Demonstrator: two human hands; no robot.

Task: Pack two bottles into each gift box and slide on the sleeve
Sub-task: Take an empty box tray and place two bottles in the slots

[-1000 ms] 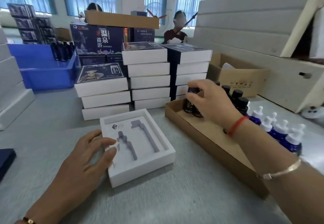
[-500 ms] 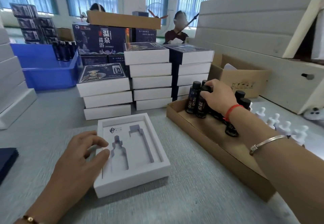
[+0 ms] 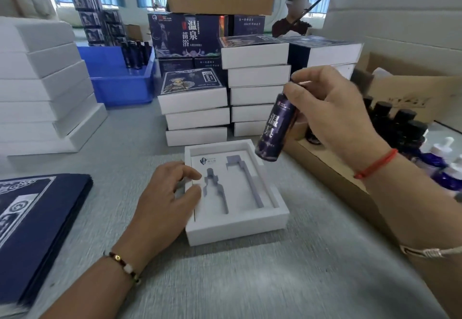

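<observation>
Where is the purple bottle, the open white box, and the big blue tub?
purple bottle point(image 3: 275, 129), head view, on its label, mid-body.
open white box point(image 3: 237, 230), head view, on its near outer wall.
blue tub point(image 3: 122, 89), head view, on its front wall.

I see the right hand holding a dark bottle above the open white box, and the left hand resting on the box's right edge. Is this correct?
Not quite. In the head view the left hand rests on the left edge of the open white box, not the right edge. The rest holds: the right hand holds a dark bottle above the box.
</observation>
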